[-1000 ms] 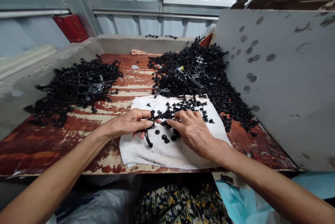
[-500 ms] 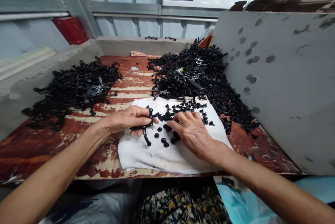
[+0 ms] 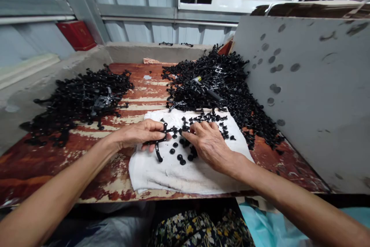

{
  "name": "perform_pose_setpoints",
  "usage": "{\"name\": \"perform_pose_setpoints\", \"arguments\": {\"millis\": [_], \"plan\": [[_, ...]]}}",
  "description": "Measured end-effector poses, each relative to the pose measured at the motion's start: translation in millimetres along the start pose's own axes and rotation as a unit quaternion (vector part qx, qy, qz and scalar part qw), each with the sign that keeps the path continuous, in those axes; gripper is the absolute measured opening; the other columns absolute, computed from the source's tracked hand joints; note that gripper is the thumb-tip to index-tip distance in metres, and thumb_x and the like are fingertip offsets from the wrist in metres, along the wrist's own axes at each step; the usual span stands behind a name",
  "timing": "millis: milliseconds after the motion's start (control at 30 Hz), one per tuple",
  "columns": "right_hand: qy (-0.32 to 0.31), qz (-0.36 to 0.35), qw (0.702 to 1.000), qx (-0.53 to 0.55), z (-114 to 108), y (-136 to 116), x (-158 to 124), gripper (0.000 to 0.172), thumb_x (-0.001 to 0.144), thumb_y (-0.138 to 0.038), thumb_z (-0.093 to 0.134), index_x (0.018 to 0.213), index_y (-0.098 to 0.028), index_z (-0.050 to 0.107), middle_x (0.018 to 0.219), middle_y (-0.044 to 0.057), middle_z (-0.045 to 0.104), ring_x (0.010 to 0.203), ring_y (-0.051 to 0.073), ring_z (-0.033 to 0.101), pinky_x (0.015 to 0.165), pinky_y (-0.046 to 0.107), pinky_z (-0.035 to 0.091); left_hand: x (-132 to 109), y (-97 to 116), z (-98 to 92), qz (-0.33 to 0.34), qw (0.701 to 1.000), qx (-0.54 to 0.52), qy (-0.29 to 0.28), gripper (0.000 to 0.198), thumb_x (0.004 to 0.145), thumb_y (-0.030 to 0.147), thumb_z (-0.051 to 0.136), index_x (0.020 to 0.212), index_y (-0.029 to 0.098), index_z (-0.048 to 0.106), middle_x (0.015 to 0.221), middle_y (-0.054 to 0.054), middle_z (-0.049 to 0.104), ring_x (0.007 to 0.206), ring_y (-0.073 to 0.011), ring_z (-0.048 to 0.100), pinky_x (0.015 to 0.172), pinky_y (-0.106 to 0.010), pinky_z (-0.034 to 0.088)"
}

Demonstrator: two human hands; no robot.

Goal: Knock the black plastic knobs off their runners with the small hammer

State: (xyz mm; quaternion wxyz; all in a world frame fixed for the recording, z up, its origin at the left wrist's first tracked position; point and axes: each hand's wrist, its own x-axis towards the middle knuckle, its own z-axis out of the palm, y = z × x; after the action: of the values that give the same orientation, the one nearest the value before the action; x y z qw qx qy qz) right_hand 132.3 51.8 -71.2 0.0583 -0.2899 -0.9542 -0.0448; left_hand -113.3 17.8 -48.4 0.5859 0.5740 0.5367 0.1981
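Head view is showing me a black pile (image 3: 78, 100) lying left. The left hand (image 3: 138, 135), palm down, is clamping its fingers on a sprue (image 3: 158, 147), seemingly steadying it over the cloth (image 3: 185, 173). The right hand (image 3: 208, 145) is arching at the sprue's end; I cannot tell whether its fingertips are gripping. Loose caps (image 3: 180, 158) are resting below, the cloth probably stopping them rolling.

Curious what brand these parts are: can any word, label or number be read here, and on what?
None can be read.
Red box by the wall: any print is too small and blurred to tell.
Grey board: only dark round smudges, no letters.
White cloth and the black plastic sprue in the left hand: no visible text.
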Motion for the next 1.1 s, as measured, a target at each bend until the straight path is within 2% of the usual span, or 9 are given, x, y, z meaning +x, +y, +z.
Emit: {"name": "perform_pose_setpoints", "arguments": {"millis": [133, 267, 367, 467, 633, 767, 900, 1000, 1100], "plan": [[-0.002, -0.004, 1.000, 0.002, -2.4, -1.4, 17.3, 0.034, 0.093, -0.011, 0.043, 0.114, -0.023, 0.068, 0.104, 0.012, 0.057, 0.093, 0.026, 0.044, 0.076, 0.039, 0.027, -3.7, 0.2, -3.3, 0.007, 0.999, -0.026, 0.022, 0.048, 0.075, 0.049, 0.073, 0.102, 0.010, 0.068, 0.061, 0.000, 0.057, 0.046, -0.0076, 0.050, 0.039, -0.016, 0.038], [0.008, -0.008, 1.000, -0.001, 2.1, 0.9, 29.8, 0.037, 0.094, -0.011, 0.041, 0.119, -0.025, 0.065, 0.108, 0.012, 0.056, 0.097, 0.027, 0.045, 0.079, 0.041, 0.028, 6.1, 2.0, -2.7, 0.041, 0.997, -0.053, 0.045, 0.046, 0.073, 0.047, 0.075, 0.101, 0.010, 0.069, 0.070, -0.002, 0.061, 0.047, -0.0067, 0.051, 0.039, -0.016, 0.038], [0.007, -0.002, 1.000, -0.003, 5.9, 4.6, 34.4, 0.036, 0.096, -0.013, 0.039, 0.115, -0.024, 0.067, 0.105, 0.013, 0.057, 0.097, 0.028, 0.046, 0.079, 0.042, 0.029, 12.8, 3.7, -1.9, 0.046, 0.997, -0.051, 0.043, 0.047, 0.073, 0.047, 0.075, 0.100, 0.010, 0.068, 0.067, 0.000, 0.059, 0.047, -0.0073, 0.051, 0.038, -0.016, 0.037], [0.001, -0.011, 1.000, -0.003, 6.4, 5.9, 38.8, 0.035, 0.095, -0.013, 0.040, 0.111, -0.025, 0.069, 0.104, 0.013, 0.057, 0.096, 0.028, 0.046, 0.079, 0.042, 0.030, 11.0, 3.5, -1.1, 0.024, 0.998, -0.033, 0.056, 0.048, 0.070, 0.048, 0.076, 0.098, 0.010, 0.066, 0.061, 0.001, 0.057, 0.046, -0.0079, 0.051, 0.038, -0.015, 0.037], [-0.010, -0.036, 0.999, 0.006, 2.3, 1.1, 54.4, 0.035, 0.093, -0.011, 0.041, 0.107, -0.025, 0.071, 0.103, 0.013, 0.058, 0.096, 0.028, 0.048, 0.077, 0.042, 0.031, -6.1, -8.4, -1.5, -0.035, 0.998, -0.010, 0.058, 0.061, 0.068, 0.059, 0.073, 0.100, 0.008, 0.066, 0.056, 0.000, 0.056, 0.044, -0.0083, 0.049, 0.037, -0.016, 0.036], [-0.001, -0.039, 0.999, 0.022, 1.0, 4.5, 61.8, 0.042, 0.094, -0.013, 0.043, 0.125, -0.032, 0.063, 0.110, 0.010, 0.061, 0.098, 0.027, 0.051, 0.078, 0.041, 0.035, -19.4, -20.7, -3.2, -0.063, 0.995, -0.028, 0.078, 0.067, 0.069, 0.064, 0.071, 0.106, 0.008, 0.066, 0.057, -0.002, 0.059, 0.042, -0.0070, 0.047, 0.037, -0.015, 0.032], [0.027, 0.018, 0.999, 0.022, 2.0, 20.1, 45.3, 0.045, 0.099, -0.019, 0.036, 0.142, -0.022, 0.048, 0.130, 0.014, 0.058, 0.110, 0.028, 0.053, 0.087, 0.044, 0.040, -27.8, -30.7, -1.8, -0.044, 0.992, -0.078, 0.094, 0.058, 0.072, 0.059, 0.073, 0.102, 0.009, 0.068, 0.059, -0.003, 0.061, 0.044, -0.0068, 0.048, 0.040, -0.015, 0.035], [0.025, 0.047, 0.998, 0.017, 5.7, 28.2, 26.4, 0.051, 0.102, -0.033, 0.034, 0.148, -0.011, 0.038, 0.149, 0.019, 0.044, 0.132, 0.032, 0.043, 0.103, 0.052, 0.035, -30.3, -36.9, 1.1, -0.037, 0.991, -0.100, 0.080, 0.058, 0.070, 0.059, 0.074, 0.099, 0.009, 0.069, 0.061, -0.004, 0.062, 0.047, -0.0088, 0.052, 0.040, -0.016, 0.036], [-0.033, 0.060, 0.997, 0.038, 11.5, 25.0, 16.2, 0.065, 0.101, -0.046, 0.032, 0.152, -0.006, 0.028, 0.159, 0.020, 0.027, 0.146, 0.033, 0.024, 0.115, 0.060, 0.021, -30.8, -39.6, 3.8, -0.047, 0.993, -0.091, 0.062, 0.061, 0.074, 0.061, 0.070, 0.105, 0.009, 0.068, 0.056, -0.003, 0.060, 0.044, -0.0076, 0.048, 0.041, -0.016, 0.035]]}}
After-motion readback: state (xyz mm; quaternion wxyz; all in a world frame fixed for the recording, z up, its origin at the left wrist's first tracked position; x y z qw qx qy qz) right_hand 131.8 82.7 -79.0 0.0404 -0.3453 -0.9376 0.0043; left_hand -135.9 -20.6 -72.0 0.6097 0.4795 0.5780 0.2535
